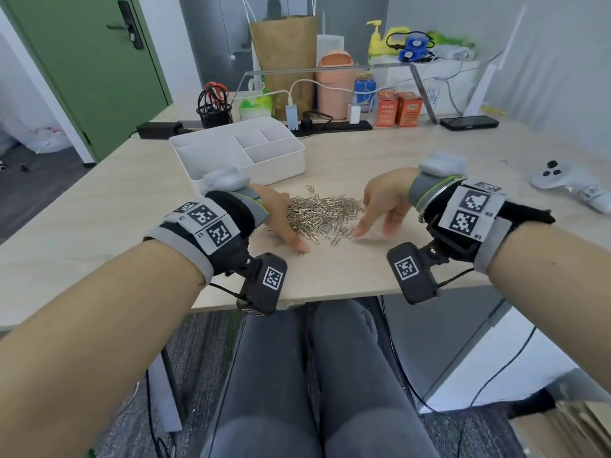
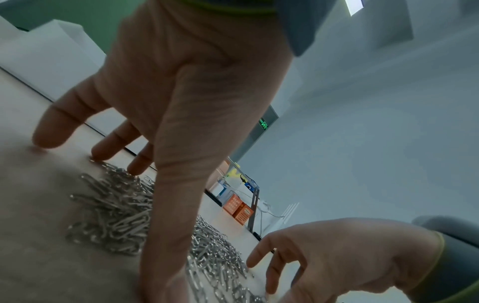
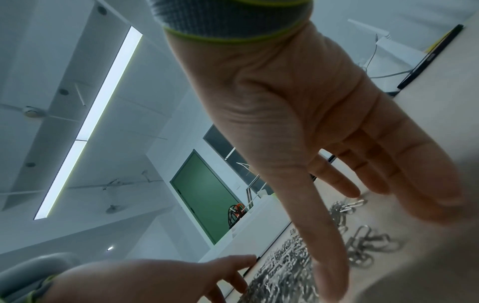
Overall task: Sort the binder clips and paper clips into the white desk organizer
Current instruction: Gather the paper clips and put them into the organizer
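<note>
A heap of silver paper clips (image 1: 322, 214) lies on the wooden table in front of me. My left hand (image 1: 281, 223) rests on the heap's left edge with fingers spread, the thumb tip touching the table. At the right edge, my right hand (image 1: 380, 209) hovers with straight fingers pointing down at the clips. The white desk organizer (image 1: 238, 150) stands just behind the left hand. In the wrist views the left hand (image 2: 155, 102) and right hand (image 3: 311, 123) are spread over the paper clips (image 2: 116, 215) (image 3: 285, 266). Neither hand holds anything. No binder clips show.
A white game controller (image 1: 568, 185) lies at the right. Along the back stand a black mesh pen holder (image 1: 214, 110), a power strip (image 1: 330, 126), orange boxes (image 1: 398, 109) and a phone (image 1: 469, 122). The table's front edge (image 1: 330, 299) is close below my wrists.
</note>
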Available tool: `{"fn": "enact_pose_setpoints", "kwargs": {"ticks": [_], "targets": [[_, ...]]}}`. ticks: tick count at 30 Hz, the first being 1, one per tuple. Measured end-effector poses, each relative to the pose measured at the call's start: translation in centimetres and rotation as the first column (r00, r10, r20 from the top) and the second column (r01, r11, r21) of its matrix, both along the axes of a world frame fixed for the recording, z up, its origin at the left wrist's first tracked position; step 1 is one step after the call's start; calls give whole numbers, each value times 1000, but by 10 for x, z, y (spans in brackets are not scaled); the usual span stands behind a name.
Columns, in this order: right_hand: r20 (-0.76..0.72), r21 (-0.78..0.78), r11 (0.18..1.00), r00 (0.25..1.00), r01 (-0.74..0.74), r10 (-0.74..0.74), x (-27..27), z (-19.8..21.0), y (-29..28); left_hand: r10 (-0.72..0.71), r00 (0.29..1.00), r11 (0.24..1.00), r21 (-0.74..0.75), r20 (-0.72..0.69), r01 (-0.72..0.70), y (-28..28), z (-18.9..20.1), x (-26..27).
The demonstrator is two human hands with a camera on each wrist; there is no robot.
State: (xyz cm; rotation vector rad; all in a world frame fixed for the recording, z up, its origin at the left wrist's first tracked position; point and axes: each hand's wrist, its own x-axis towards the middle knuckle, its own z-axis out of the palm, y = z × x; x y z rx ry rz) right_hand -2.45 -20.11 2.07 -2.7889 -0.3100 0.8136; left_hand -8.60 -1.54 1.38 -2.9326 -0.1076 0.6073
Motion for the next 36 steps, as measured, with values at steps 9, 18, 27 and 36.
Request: {"fn": "enact_pose_setpoints", "kwargs": {"ticks": [9, 18, 27, 36], "targets": [[47, 281, 958, 996, 60, -76, 6, -18, 12, 94, 983, 986, -155, 159, -70, -1, -2, 7], [138, 212, 977, 990, -12, -18, 1, -4, 14, 176, 984, 978, -108, -10, -176, 11, 5, 0], [66, 128, 985, 992, -115, 107, -6, -11, 39, 121, 991, 974, -200, 56, -108, -2, -6, 13], [9, 308, 949, 998, -66, 66, 8, -10, 49, 40, 992, 953, -304, 122, -1, -5, -6, 33]]}}
